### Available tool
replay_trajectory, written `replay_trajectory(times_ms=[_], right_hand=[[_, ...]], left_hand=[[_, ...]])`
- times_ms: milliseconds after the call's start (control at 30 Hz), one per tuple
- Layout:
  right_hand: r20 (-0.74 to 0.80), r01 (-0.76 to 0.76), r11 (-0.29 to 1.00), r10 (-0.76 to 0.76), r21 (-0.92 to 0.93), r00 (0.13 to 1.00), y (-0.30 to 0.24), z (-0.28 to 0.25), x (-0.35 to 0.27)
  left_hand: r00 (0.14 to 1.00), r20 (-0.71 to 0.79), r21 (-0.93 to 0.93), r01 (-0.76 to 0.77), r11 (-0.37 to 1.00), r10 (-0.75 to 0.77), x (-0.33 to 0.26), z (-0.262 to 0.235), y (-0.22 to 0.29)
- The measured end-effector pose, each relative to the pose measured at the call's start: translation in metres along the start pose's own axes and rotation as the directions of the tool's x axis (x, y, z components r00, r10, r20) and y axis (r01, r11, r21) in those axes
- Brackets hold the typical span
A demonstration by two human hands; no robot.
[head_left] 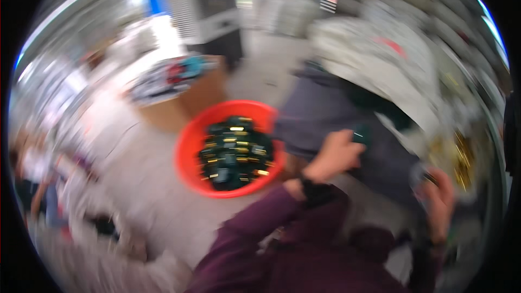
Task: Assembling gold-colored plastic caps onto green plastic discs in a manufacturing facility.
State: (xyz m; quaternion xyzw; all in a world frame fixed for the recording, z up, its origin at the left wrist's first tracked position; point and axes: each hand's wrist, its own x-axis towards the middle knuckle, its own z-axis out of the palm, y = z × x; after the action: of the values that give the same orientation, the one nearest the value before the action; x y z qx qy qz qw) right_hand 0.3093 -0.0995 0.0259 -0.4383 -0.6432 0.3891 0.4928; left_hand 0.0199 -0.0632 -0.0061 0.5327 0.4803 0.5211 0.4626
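Head view: left hand pinches a small dark-green piece; right hand's grip unclear.

Dark maroon long sleeves on both arms, loose, creased fabric. Black band at wrist of left hand. Right hand bare; its sleeve cuff blurred, dark.

The view is smeared by motion. The left hand, in a maroon sleeve, pinches a small dark green piece over grey cloth. Just to its left, a red basin holds a heap of dark green pieces with gold ends. The right hand seems closed on something dark, too blurred to identify.
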Motion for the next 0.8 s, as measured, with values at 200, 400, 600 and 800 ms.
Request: replay_trajectory(times_ms=[200, 400, 600, 800], right_hand=[[0.271, 0.013, 0.949, -0.103, 0.315, 0.957, 0.033, 0.069, -0.014], [0.255, 0.112, 0.976, -0.158, 0.188, 0.954, 0.038, 0.067, -0.021], [0.342, 0.502, 0.823, -0.407, -0.266, 0.847, 0.034, 0.091, -0.013], [0.185, 0.095, 0.995, -0.09, -0.022, 0.979, 0.035, 0.091, -0.031]], left_hand=[[0.969, 0.241, -0.165, 0.101, 0.981, -0.059, -0.061, 0.041, 0.006], [0.979, 0.201, -0.097, 0.039, 0.995, -0.018, -0.07, 0.061, -0.005], [0.972, 0.052, 0.434, -0.23, 0.871, 0.231, -0.085, 0.051, -0.019], [0.853, 0.08, 0.688, -0.422, 0.591, 0.516, -0.092, 0.073, -0.031]])
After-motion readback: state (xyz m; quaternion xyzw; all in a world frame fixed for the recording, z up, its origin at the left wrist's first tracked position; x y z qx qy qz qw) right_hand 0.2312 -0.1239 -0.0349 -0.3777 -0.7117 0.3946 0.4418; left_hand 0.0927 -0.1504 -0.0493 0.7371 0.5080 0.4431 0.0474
